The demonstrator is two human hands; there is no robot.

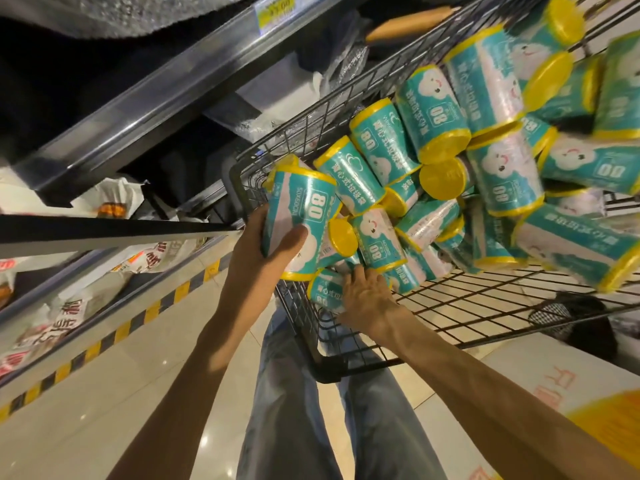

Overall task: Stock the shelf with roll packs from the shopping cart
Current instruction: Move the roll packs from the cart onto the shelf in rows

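Note:
A black wire shopping cart (467, 306) holds several teal roll packs with yellow ends (498, 168). My left hand (263, 251) grips one teal roll pack (298, 209) at the cart's near left corner, thumb across its label, lifted above the rim. My right hand (363, 296) reaches into the cart, its fingers curled over another roll pack (323, 294) that lies at the bottom of the pile. The metal shelf (145, 112) runs along the left, its dark bays beside the cart.
Lower shelves on the left carry white bagged goods (69, 313). A black and yellow hazard strip (114, 336) edges the shelf base on the tiled floor. My jeans-clad legs (311, 410) stand behind the cart. A white and yellow carton (571, 393) sits at the right.

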